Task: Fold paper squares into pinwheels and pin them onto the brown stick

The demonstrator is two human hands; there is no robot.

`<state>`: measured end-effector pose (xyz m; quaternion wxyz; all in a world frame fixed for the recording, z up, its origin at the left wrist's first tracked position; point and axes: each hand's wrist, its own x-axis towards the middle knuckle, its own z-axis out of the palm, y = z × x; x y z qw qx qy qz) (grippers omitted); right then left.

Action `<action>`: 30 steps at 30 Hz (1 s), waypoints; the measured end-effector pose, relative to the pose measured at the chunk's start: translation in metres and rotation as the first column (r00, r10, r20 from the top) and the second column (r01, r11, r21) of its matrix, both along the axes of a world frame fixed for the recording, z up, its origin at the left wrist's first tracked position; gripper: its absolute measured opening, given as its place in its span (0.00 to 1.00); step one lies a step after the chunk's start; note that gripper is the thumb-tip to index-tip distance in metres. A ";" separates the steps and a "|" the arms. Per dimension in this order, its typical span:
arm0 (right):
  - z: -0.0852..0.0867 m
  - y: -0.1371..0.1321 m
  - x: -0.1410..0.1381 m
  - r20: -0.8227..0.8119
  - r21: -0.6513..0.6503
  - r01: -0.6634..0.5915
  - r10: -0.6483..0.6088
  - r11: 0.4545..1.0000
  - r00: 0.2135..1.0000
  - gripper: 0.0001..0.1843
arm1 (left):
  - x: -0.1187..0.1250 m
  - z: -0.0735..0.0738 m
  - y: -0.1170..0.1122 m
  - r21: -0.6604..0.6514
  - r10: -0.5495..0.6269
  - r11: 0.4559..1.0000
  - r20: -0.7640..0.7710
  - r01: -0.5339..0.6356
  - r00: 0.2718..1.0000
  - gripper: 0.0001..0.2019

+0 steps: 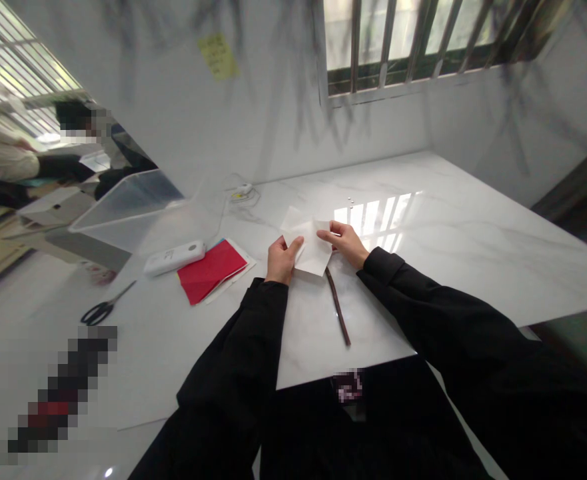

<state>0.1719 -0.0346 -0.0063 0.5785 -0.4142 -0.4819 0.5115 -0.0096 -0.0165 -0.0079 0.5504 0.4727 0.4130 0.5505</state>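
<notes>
My left hand (282, 259) and my right hand (346, 244) both pinch a white sheet of paper (309, 245) just above the white marble table (423, 240). The left fingers grip its near left edge, the right fingers its right edge. A folded flap of the sheet sticks up at the far left corner. A thin dark stick (338, 308) lies on the table just under and in front of the paper, pointing toward me. Both my sleeves are black.
Red paper sheets (208, 270) lie left of my hands, with a white oblong device (174, 258) beside them and black scissors (104, 309) further left. A clear plastic bin (128, 207) stands behind. A small corded object (242, 192) sits by the wall. Another person sits far left.
</notes>
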 end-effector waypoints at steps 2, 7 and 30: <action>0.005 -0.003 0.000 -0.017 -0.010 -0.047 0.047 0.999 0.999 0.28 | 0.000 0.001 0.000 0.003 0.015 1.000 -0.003 -0.015 1.000 0.28; 0.006 -0.002 0.000 -0.017 -0.009 -0.058 0.058 0.998 0.998 0.28 | 0.001 0.004 -0.002 -0.009 0.024 1.000 -0.015 -0.024 1.000 0.28; -0.003 0.005 0.004 -0.050 -0.063 -0.196 0.193 0.979 0.980 0.30 | 0.002 0.000 0.001 -0.059 0.000 0.998 0.016 0.001 1.000 0.31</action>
